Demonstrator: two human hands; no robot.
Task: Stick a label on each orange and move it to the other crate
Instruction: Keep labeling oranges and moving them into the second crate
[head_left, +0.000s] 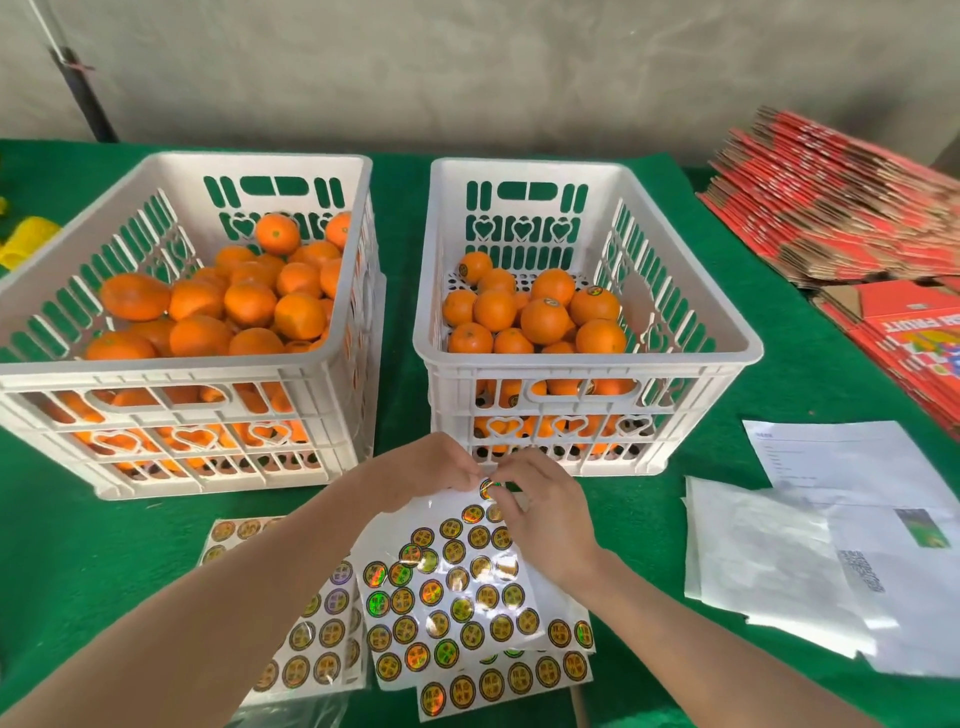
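Observation:
Two white plastic crates stand side by side on the green cloth. The left crate (332, 358) is piled high with plain oranges (249, 304). The right crate (717, 343) holds fewer oranges (545, 319), some showing round labels. In front of them lie several sheets of round shiny labels (457, 597). My left hand (431, 467) holds the far edge of the top sheet. My right hand (545, 509) pinches one label (488, 487) at that far edge, between both hands.
White papers and clear sleeves (810, 561) lie on the right. A pile of flattened red cardboard boxes (841, 208) fills the far right. A yellow object (26, 241) sits at the left edge. A grey wall rises behind the table.

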